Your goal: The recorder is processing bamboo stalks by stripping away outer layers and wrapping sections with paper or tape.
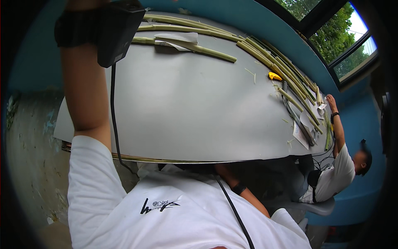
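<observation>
My left arm reaches up along the left side, with a black box-shaped device (120, 33) strapped at the wrist. Only a bit of my left hand (87, 4) shows at the top edge; its fingers are cut off. Nearest to it are long green plant stalks (186, 28) on the grey table (178, 103). A cut stalk (211, 52) lies there with white paper (178, 38) around part of it. My right arm, with a dark wristband, bends below the near table edge. Of my right hand (224, 171) a part shows there; its fingers are hidden.
More stalks (282, 68) lie along the far right edge beside a yellow-handled tool (274, 76) and a grey curved bar (298, 120). At the right sits another person (331, 178), one hand on the table end. A black cable (114, 112) hangs by my left arm.
</observation>
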A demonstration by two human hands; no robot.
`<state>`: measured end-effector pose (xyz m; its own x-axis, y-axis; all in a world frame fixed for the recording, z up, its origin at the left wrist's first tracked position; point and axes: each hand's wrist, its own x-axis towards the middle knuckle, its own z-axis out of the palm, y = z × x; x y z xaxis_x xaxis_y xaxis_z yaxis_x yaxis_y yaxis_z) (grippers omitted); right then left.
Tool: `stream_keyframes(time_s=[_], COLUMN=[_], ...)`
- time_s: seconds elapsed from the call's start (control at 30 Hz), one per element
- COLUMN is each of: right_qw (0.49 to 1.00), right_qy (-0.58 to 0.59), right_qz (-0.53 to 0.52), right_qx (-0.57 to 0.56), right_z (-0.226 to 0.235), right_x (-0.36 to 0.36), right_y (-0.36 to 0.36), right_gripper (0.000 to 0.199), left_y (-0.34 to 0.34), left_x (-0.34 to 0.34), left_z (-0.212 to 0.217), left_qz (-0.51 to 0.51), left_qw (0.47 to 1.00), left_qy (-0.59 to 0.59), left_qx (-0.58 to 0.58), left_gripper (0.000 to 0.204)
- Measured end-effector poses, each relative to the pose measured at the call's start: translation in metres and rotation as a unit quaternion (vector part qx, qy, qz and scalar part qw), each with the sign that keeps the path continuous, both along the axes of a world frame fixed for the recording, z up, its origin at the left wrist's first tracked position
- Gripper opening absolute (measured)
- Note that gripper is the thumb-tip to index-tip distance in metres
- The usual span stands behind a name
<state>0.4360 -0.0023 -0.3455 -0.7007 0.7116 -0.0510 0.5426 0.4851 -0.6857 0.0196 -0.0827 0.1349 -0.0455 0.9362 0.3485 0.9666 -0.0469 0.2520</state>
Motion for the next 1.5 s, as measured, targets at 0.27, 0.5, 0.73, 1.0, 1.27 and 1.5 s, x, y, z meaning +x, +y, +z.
stream_keyframes(time_s=[0.27, 0.5, 0.73, 1.0, 1.27, 1.5], right_qw=[0.988, 0.978, 0.990, 0.995, 0.995, 0.993], right_qy=[-0.112, -0.107, -0.136, -0.078, -0.075, -0.013], right_qz=[0.039, 0.027, 0.027, 0.019, 0.023, 0.013], right_qx=[0.103, 0.175, 0.028, 0.051, 0.067, 0.114], right_z=[-0.006, -0.012, -0.038, -0.028, -0.032, -0.039], right_x=[0.013, 0.006, 0.020, 0.024, 0.025, 0.026], right_y=[0.007, 0.003, 0.016, 0.014, 0.011, 0.007], right_gripper=[0.039, 0.037, 0.041, 0.041, 0.042, 0.042], left_y=[-0.020, -0.018, 0.004, 0.003, 0.003, -0.009], left_x=[0.019, 0.016, 0.000, 0.004, 0.007, 0.025], left_z=[0.001, 0.000, -0.003, 0.002, 0.000, 0.003], left_qz=[-0.020, 0.004, 0.016, 0.000, 0.011, 0.010], left_qw=[0.999, 1.000, 1.000, 1.000, 1.000, 1.000], left_qy=[0.027, 0.014, 0.003, 0.001, 0.018, 0.013], left_qx=[0.013, 0.010, -0.006, -0.001, -0.013, -0.004], left_gripper=[0.058, 0.058, 0.057, 0.056, 0.055, 0.056])
